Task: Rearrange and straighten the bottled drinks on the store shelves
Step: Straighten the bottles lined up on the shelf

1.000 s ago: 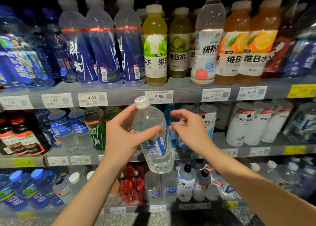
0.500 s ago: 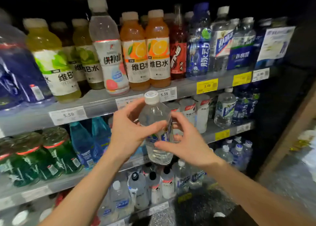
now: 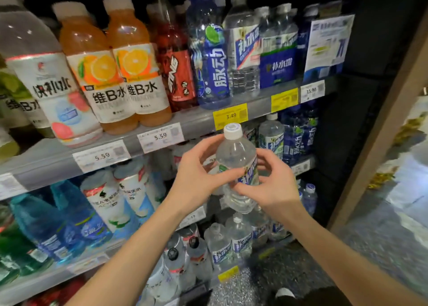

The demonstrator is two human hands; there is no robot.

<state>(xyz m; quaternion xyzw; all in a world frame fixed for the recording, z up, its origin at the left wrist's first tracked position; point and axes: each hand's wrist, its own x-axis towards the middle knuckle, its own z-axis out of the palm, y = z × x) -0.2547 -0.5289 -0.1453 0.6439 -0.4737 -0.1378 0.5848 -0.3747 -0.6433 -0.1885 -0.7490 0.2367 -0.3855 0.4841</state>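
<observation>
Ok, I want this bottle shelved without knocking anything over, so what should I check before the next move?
1. Left hand grips the clear bottle: ok.
2. Right hand holds it too: ok.
3. White cap on: ok.
4. Bottle upright: not ok, slightly tilted.
5. Matching bottle on the middle shelf behind: ok.
6. Free slot beside it: cannot tell, the hands hide it.

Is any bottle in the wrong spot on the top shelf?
Maybe. One tall white-label bottle stands alone between green drinks and the orange drinks, matching neither. Both hands hold a clear water bottle off the shelves.
</observation>
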